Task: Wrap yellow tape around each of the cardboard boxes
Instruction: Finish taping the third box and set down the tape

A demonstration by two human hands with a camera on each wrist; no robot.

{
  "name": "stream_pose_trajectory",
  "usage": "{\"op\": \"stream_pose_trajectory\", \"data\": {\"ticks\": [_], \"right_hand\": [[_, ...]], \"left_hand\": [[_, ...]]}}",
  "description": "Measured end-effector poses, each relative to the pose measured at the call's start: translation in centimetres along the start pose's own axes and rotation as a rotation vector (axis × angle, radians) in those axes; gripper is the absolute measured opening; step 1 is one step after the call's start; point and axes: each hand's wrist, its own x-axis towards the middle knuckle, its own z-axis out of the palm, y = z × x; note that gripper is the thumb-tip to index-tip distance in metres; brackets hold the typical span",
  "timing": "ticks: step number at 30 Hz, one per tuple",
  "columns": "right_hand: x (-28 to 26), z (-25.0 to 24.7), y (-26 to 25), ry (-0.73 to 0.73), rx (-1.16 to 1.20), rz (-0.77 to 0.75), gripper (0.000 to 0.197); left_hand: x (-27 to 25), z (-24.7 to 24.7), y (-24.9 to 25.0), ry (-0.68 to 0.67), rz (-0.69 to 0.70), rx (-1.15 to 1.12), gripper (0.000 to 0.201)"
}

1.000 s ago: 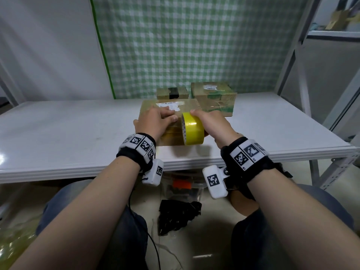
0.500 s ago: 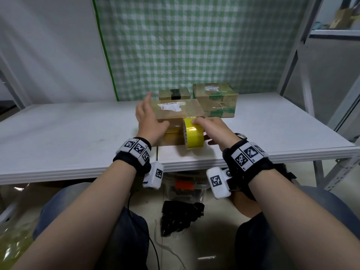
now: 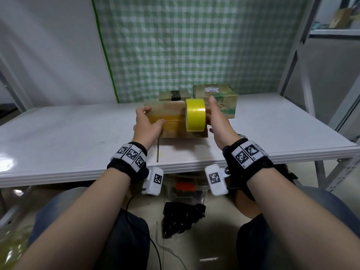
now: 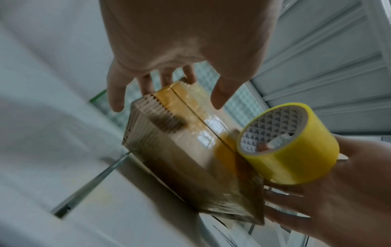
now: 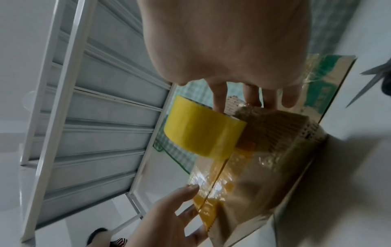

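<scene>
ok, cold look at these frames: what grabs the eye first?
The bright yellow tape roll, held by the right hand at the right end of the near cardboard box at the table's centre. Next, the left hand gripping that box's left end, where a yellow tape band runs along its face. Behind stands the green checkered cloth.

I sit at a white table (image 3: pixel 58 133) before a green-and-white checked cloth (image 3: pixel 194 45) hung on a pale wall (image 3: pixel 48 45). Grey metal shelving (image 3: pixel 331 55) stands to my right; something black, perhaps a bag (image 3: pixel 183 219), lies on the floor (image 3: pixel 214 250).
</scene>
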Motion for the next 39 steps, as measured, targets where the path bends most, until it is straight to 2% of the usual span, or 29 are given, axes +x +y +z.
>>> {"op": "stream_pose_trajectory", "data": {"ticks": [2,5,7,10,11,12,15,18,20,21,23,24,27,30,32,39], "right_hand": [[-0.4,-0.3,-0.6,0.015,0.021,-0.041,0.07],[0.2,-0.9,-0.9,0.016,0.056,-0.062,0.054],[0.4,-0.9,-1.1,0.022,0.049,-0.093,0.057],[0.7,-0.6,-1.4,0.015,0.047,-0.114,0.09],[0.7,-0.5,-1.5,0.016,0.038,-0.114,0.095],[0.7,-0.5,-1.7,0.025,0.013,-0.105,0.092],[1.0,-0.4,-1.5,0.009,-0.107,-0.17,0.064],[1.9,-0.3,-1.0,-0.013,-0.138,-0.213,0.051],[2.9,0.2,-0.7,-0.012,-0.186,-0.234,0.056],[3.6,0.5,-0.4,0.002,-0.215,-0.239,0.065],[5.4,0.9,0.6,0.026,-0.249,-0.239,0.088],[5.8,1.1,0.8,0.034,-0.268,-0.237,0.089],[5.6,1.2,0.3,0.07,-0.324,-0.266,0.065],[5.7,0.9,0.2,0.105,-0.306,-0.362,0.053],[5.1,0.7,-0.1,0.104,-0.238,-0.397,0.029],[2.6,0.3,-1.0,0.148,-0.072,-0.516,0.045]], "left_hand": [[0.0,-0.2,0.3,0.02,0.037,0.015,0.059],[0.0,-0.5,1.1,0.051,0.084,0.025,0.068],[0.0,-0.6,1.5,0.08,0.112,0.039,0.063],[0.2,-0.8,2.0,0.142,0.17,0.029,0.058],[0.3,-0.9,2.2,0.151,0.172,0.02,0.057],[0.4,-0.9,2.2,0.155,0.165,0.017,0.055],[0.1,-0.9,2.2,0.124,0.125,0.033,0.047],[-0.4,-0.7,2.5,0.137,0.08,0.225,0.044],[-0.5,-0.8,2.7,0.177,0.124,0.325,0.034],[-0.5,-0.6,2.8,0.167,0.177,0.345,0.031],[-0.7,-0.1,2.8,0.096,0.292,0.397,0.03],[-0.8,0.2,2.6,0.063,0.327,0.437,0.03],[-0.9,0.9,2.1,0.064,0.359,0.529,0.03],[-0.8,1.1,1.9,0.085,0.35,0.546,0.032],[-0.8,1.1,2.0,0.085,0.34,0.561,0.032],[-0.3,1.4,1.9,0.101,0.332,0.563,0.036]]}}
